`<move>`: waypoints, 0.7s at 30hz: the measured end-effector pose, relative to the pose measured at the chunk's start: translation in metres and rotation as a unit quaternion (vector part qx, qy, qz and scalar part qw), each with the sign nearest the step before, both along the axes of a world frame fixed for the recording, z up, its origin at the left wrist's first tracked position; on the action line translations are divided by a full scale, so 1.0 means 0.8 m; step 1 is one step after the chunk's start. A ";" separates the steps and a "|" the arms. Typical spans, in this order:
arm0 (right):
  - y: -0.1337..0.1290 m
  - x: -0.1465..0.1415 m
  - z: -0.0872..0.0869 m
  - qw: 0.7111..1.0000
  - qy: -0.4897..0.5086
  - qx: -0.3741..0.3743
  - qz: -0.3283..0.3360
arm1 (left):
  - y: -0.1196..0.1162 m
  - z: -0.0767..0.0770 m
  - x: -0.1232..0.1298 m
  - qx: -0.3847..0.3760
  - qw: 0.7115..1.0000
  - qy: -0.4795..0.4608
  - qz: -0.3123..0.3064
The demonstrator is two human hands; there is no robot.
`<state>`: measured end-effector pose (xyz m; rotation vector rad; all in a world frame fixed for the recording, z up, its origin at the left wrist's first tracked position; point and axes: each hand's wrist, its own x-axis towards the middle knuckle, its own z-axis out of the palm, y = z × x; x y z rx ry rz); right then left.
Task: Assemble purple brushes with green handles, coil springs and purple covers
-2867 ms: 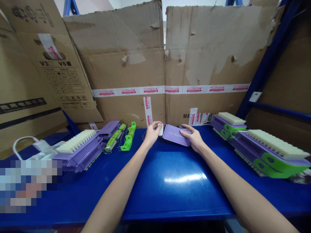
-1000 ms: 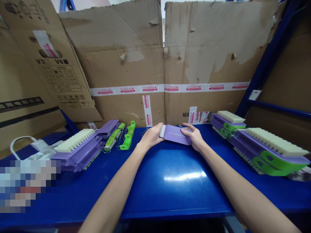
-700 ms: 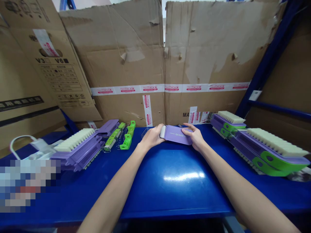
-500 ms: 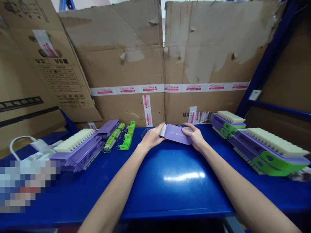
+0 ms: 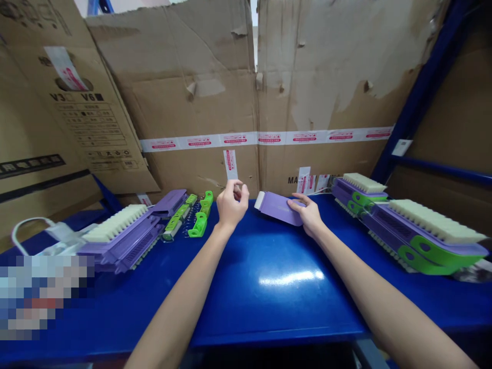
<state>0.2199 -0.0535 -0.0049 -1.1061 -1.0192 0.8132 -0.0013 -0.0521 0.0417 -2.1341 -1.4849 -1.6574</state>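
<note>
My right hand grips the right end of a flat purple plastic panel, thumb on its top face. The panel is tilted above the blue table, and a white piece shows at its left end. To the left of the panel and apart from it, my left hand is raised with its fingers curled together. What those fingers hold, if anything, is hidden. Left of that hand lie bright green plastic clips, small metal springs and a row of green blocks.
Purple units with cream foam pads stand at the left and at the right, the right ones with green end parts. A white power strip with a plugged-in cable sits far left. Cardboard sheets wall the back of the blue table.
My left hand has let go of the panel's left end and moved left and slightly up, fingers curling. My right hand still holds the panel in nearly the same place.
</note>
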 end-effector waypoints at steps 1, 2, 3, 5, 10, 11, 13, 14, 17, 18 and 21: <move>-0.001 -0.001 0.000 1.000 -0.001 -0.001 0.007 | 0.003 -0.001 -0.005 -0.015 0.999 0.032 0.032; -0.001 -0.002 0.001 1.000 -0.003 -0.001 0.012 | 0.007 -0.003 -0.010 -0.037 0.995 0.074 0.061; -0.002 -0.003 0.001 1.000 -0.005 -0.002 0.015 | 0.012 -0.007 -0.015 -0.063 0.987 0.120 0.088; -0.003 -0.006 0.002 1.000 -0.013 -0.005 0.018 | 0.020 -0.016 -0.024 -0.118 0.964 0.192 0.142; -0.004 -0.008 0.003 0.999 -0.029 -0.015 0.021 | 0.030 -0.033 -0.035 -0.240 0.913 0.270 0.189; -0.004 -0.007 0.003 0.999 -0.031 -0.014 0.023 | 0.030 -0.034 -0.035 -0.258 0.908 0.275 0.182; -0.003 -0.007 0.002 0.999 -0.039 -0.010 0.026 | 0.030 -0.034 -0.034 -0.282 0.905 0.274 0.163; -0.003 -0.007 0.002 0.999 -0.043 -0.008 0.029 | 0.030 -0.033 -0.033 -0.287 0.908 0.265 0.153; -0.004 -0.008 0.001 0.998 -0.053 -0.001 0.041 | 0.031 -0.032 -0.030 -0.278 0.933 0.198 0.114; -0.004 -0.008 0.001 0.997 -0.055 0.002 0.046 | 0.032 -0.032 -0.028 -0.274 0.943 0.161 0.093; -0.006 -0.011 0.000 0.997 -0.051 0.010 0.061 | 0.039 -0.033 -0.022 -0.303 0.953 0.012 0.011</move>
